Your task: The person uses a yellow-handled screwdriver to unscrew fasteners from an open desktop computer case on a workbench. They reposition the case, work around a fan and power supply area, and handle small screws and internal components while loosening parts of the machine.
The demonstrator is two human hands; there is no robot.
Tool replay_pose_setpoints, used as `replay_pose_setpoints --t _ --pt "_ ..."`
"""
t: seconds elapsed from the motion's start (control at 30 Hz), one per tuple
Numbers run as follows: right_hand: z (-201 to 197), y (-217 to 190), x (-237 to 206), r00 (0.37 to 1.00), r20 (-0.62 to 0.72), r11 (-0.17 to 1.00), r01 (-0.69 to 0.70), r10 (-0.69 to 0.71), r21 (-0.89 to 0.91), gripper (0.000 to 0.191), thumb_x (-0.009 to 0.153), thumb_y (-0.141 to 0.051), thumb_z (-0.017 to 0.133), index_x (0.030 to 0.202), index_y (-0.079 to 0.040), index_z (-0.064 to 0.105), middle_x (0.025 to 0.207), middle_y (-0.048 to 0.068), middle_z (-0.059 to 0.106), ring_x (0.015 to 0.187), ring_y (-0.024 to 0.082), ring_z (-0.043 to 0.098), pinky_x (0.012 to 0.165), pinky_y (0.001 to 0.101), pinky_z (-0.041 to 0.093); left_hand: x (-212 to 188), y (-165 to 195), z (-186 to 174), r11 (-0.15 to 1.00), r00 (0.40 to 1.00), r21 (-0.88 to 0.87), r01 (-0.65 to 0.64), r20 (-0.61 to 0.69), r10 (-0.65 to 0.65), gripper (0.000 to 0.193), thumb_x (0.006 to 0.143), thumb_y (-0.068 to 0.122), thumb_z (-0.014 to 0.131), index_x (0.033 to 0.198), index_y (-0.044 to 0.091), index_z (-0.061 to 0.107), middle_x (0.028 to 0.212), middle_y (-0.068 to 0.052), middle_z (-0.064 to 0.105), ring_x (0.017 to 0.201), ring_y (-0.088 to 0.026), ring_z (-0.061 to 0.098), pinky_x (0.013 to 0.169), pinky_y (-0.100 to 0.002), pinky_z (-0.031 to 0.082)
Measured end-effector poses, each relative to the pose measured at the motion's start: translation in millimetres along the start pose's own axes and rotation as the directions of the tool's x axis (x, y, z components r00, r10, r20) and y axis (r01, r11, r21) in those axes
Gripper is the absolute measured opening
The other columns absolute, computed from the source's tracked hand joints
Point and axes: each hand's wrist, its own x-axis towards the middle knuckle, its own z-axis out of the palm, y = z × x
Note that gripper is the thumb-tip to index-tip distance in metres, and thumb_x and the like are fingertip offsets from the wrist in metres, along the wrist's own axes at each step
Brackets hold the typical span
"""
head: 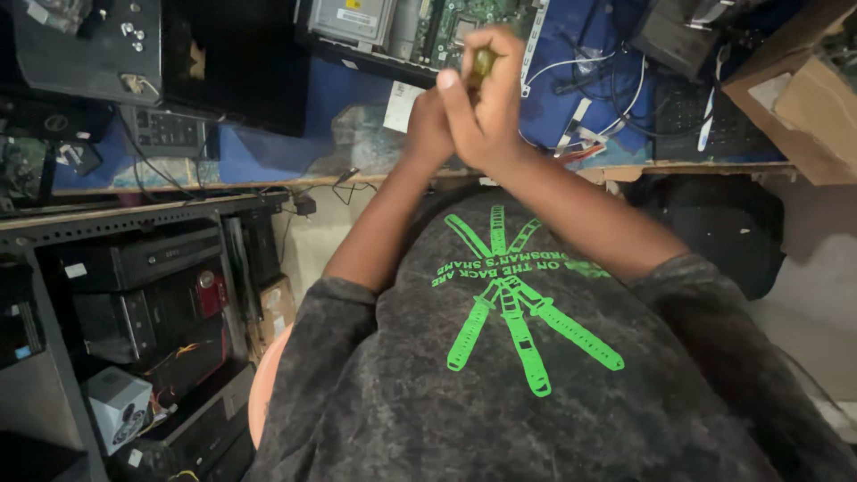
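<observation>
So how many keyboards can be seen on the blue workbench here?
2. One dark keyboard lies at the left of the blue workbench, beside a black case; another dark keyboard lies at the right under white cables. Clutter may hide more.

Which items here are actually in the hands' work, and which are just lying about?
In hand:
right hand gripping a small yellowish-green handle
left hand pressed against the right
open computer chassis just beyond them

Lying about:
cardboard box
white cables
stacked computer cases
grey power supply
</observation>
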Motion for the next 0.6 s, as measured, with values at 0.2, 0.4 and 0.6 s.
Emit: replay_pose_setpoints --t 0.2,0.4,0.6 --pt "-45 47 48 0.571 0.784 0.689 -0.671 0.245 0.273 0.052 0.111 -0.031 0.056 0.066 -0.006 0.045 0.062 0.004 0.047 0.058 0.014 0.044 0.057 0.0299 0.037 -3 10 -1 0.993 1.000 0.115 0.011 -0.004 -0.011 0.010 0.089 0.012 0.074 0.093 0.005 0.069 0.085 -0.019 0.069 0.073 -0.039 0.069 0.065 -0.047 0.052" --pt "-70 30 84 0.453 0.888 0.682 -0.675 0.083 0.281 0.059 0.116 -0.035 0.051 0.064 -0.008 0.045 0.065 0.006 0.053 0.064 0.015 0.051 0.066 0.0310 0.043 2 23 7 0.991 0.998 0.133 -0.029 0.066 0.020 0.007 0.093 0.007 0.070 0.098 0.003 0.067 0.093 -0.020 0.069 0.084 -0.043 0.068 0.070 -0.049 0.052" --pt "-24 -39 12 0.993 -0.067 0.994 -0.097 0.094 -0.043 0.023 0.113 -0.015 0.057 0.102 0.006 0.054 0.099 0.011 0.054 0.091 0.024 0.055 0.083 0.0376 0.047 4 40 2 0.994 0.996 0.074 0.085 0.019 -0.087 0.018 0.088 0.013 0.074 0.103 0.004 0.067 0.094 -0.018 0.071 0.087 -0.040 0.071 0.074 -0.046 0.056"
